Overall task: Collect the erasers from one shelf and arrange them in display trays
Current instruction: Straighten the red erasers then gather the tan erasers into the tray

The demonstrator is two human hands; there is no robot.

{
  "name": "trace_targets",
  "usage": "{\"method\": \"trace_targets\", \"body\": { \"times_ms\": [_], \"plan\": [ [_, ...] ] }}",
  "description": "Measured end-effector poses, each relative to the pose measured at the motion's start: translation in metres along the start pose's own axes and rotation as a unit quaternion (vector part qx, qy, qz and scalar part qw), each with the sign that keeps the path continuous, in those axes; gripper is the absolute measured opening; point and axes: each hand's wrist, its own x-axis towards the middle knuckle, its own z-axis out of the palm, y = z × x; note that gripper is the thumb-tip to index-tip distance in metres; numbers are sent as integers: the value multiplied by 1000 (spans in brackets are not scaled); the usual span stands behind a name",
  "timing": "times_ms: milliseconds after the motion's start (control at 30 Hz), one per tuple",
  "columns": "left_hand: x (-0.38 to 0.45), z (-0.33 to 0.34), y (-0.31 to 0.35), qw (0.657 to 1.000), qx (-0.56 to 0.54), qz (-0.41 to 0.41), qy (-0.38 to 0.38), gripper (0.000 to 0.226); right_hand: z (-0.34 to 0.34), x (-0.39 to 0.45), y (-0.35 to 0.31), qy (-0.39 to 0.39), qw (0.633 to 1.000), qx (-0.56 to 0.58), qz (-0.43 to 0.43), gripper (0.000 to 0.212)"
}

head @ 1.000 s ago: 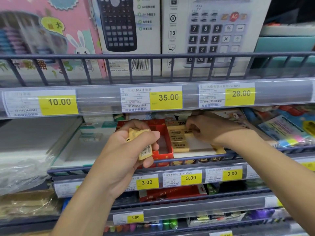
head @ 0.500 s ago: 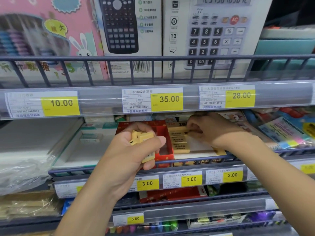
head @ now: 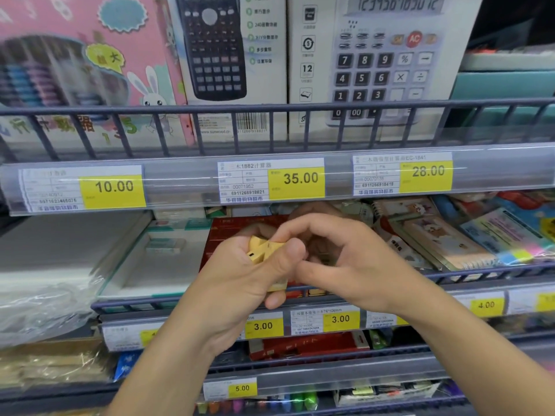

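- Both hands meet in front of the middle shelf, touching each other at the fingers.
- Left hand is clenched around a small stack of yellow erasers; thumb lies across the top of them, fingers curl up from below, and one more yellow corner shows under the thumb near the palm.
- Erasers are small pale-yellow blocks with a dark printed mark on one face; they sit skewed against each other inside the grip, not squared up.
- Right hand is curled, its fingertips bent in toward the left hand's thumb just beside the erasers; the frame is blurred there, so I cannot tell whether it pinches an eraser or only touches the other hand.
- Directly behind both hands stands a red display tray, its red wall showing above and left of the left hand.
- Left of the left hand lies a flat white box with teal edging.
- Right of the right hand lie notebooks and sticky notes.
- Below the hands runs a price rail with yellow 3.00 tags; above them, tags read 35.00 and 28.00 under calculator boxes.
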Motion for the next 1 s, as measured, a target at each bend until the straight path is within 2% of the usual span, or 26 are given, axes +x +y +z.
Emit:
{"method": "trace_targets", "body": {
  "times_ms": [67, 100, 167, 233, 333, 400, 500, 667, 833, 900, 1000],
  "plan": [
    [-1, 1, -1, 1000, -7, 9, 15, 94, 0, -1, 2, -5, 997, 75, -2, 19],
    [-2, 0, 0, 999, -15, 13, 26, 96, -1, -2, 4, -11, 994, 108, -8, 19],
    [-4, -4, 1, 998, -29, 15, 49, 82, -5, -5, 5, -6, 987, 161, -17, 20],
    [-7, -9, 3, 997, -19, -1, 70, 59, -7, -10, 7, 30, 983, 178, -18, 23],
    [-11, -11, 4, 998, -2, -34, 54, 33, -6, -16, 13, 81, 985, 148, -25, 17],
    [-13, -10, 5, 998, -10, -45, 32, 33, -3, -17, 13, 86, 985, 141, -39, 16],
    [-14, -9, 4, 998, -18, -51, 18, 27, -1, -16, 14, 83, 989, 113, -49, 27],
    [-11, -10, 0, 998, -20, -33, 56, 13, -7, -23, 17, 62, 995, 73, -10, 41],
    [-11, -9, -2, 998, -6, -30, 53, 21, -10, -24, 19, 108, 992, -47, -34, 36],
    [-11, -8, -2, 998, -5, -34, 51, 24, -12, -24, 20, 107, 994, -3, -24, 38],
    [-11, -6, -3, 999, 5, -32, 41, 30, -13, -21, 19, 102, 977, 184, 20, 42]
  ]
}}
